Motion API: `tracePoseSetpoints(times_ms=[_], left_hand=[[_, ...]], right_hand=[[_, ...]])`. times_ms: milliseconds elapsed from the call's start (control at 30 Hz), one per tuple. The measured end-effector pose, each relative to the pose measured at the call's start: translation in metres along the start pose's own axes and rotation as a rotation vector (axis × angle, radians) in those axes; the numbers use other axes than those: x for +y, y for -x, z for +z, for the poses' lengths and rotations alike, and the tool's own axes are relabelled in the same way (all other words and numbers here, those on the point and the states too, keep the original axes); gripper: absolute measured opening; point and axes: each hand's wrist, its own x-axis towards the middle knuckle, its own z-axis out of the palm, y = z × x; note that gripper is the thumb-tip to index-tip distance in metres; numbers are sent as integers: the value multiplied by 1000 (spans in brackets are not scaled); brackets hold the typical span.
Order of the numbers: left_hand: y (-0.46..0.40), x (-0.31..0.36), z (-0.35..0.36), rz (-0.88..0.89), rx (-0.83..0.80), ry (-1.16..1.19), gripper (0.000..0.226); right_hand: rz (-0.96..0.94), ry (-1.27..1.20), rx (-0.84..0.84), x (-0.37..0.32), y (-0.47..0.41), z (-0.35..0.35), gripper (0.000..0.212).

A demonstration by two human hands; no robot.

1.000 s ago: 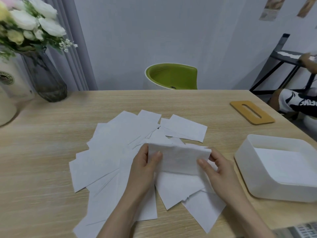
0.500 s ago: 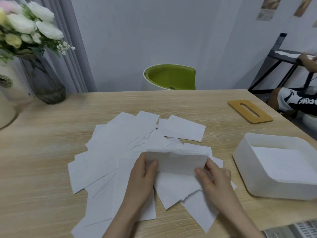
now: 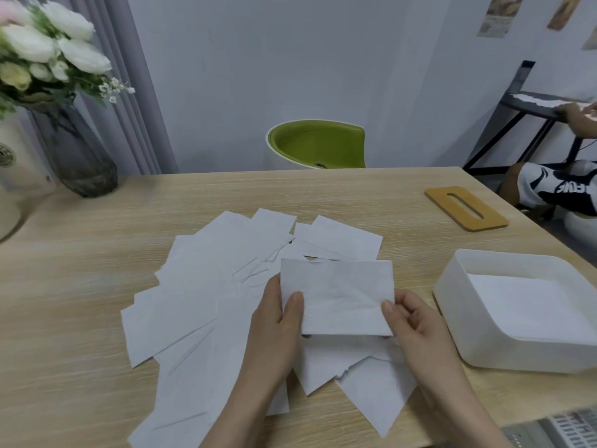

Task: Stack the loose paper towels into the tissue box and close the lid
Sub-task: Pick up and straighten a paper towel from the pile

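Lifted higher now, one paper towel (image 3: 337,295) pinched between two hands' fingers (image 3: 293,305).

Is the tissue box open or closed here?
Open. The tissue box has no lid on it; the wooden lid lies apart on the table.

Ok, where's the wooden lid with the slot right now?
In the head view, the flat tan wooden lid with the slot lies on the far right of the light wood table, beyond the open white plastic tissue box and off it.
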Motion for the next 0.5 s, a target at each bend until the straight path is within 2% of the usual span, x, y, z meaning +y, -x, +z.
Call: tracePoseSetpoints(times_ms=[300,400,500], left_hand=[[-3,35,25,53,-37,246,53],[-4,41,38,82,-23,270,42],[-4,44,54,71,-66,239,26]], right_hand=[[-232,121,202,-36,-3,-43,21],[-260,143,233,-39,-4,-59,26],[-292,192,272,-41,-4,-76,21]])
